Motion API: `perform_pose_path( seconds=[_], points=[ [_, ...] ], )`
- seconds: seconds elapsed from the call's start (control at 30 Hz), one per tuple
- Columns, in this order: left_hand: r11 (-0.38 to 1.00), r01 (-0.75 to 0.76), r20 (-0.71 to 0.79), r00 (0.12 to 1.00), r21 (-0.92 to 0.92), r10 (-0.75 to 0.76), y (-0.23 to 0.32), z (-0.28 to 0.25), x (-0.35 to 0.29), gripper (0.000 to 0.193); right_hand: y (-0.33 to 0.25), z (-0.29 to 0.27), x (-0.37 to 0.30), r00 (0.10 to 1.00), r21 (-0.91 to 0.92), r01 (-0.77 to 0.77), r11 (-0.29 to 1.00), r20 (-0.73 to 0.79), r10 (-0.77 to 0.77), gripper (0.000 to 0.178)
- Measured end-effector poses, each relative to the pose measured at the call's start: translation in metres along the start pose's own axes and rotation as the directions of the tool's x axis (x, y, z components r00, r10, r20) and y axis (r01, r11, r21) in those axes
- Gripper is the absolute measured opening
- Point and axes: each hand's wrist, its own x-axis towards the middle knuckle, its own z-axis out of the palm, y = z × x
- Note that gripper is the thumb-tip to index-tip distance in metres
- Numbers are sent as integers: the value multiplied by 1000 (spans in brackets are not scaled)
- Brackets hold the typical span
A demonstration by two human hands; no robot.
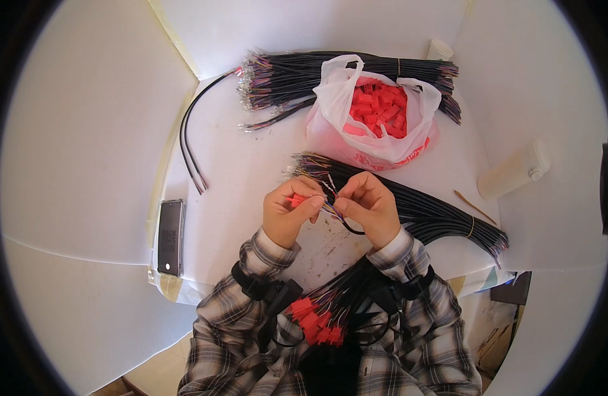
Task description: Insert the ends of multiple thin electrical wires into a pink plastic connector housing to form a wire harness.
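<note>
Item, red connector (pixel 295 200): one small block, at the centre of the worktop, in the fingers of the person's left hand (pixel 282 214); that hand is pinched around it, thumb and forefinger together at the wires.

Item, thin coloured wires (pixel 329 207): fanned out between the two hands, running from a black cable (pixel 351 230) that curves below the fingers. The right hand (pixel 372 210) pinches among them with thumb and forefinger; which wire it grips, I cannot tell.

Item, long bundle of black cables (pixel 433 210): just behind and beside the right hand, slanting down to the right, tied near its far end, bare wire ends at both extremes.

Item, cluster of black cables with red plugs (pixel 314 322): between the forearms, close to the person's front.

Item, white plastic bag (pixel 327 135): beyond the hands, its mouth gaping over a heap of red connector blocks (pixel 380 109).

Item, second cable bundle (pixel 284 79): behind the bag, lying crosswise.

Item, two loose black cables (pixel 186 129): left side, bowed.

Item, phone (pixel 170 237): left edge of the white worktop (pixel 218 228).

Item, cream bottle (pixel 515 170): right side, near a thin brown stick (pixel 474 206).
</note>
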Motion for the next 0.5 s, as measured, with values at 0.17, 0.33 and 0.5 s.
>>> perform_pose_path(
  seconds=[0.17, 0.33, 0.5],
  points=[
    [1000, 0, -17, 1000, -18, -1, -2, -2, 0, 5, 1, 5, -1, 999, 104, 37, 994, -4, -37, 13],
    [1000, -6, -39, 999, -14, 5, -3, -1, 1, 6, 0, 3, -1, 997, 108, 55, 993, 46, -60, 11],
    [1000, -20, -26, 999, 10, 20, -2, 0, 1, 5, -5, 2, 0, 995, -163, 69, 984, 87, -55, 22]
  ],
)
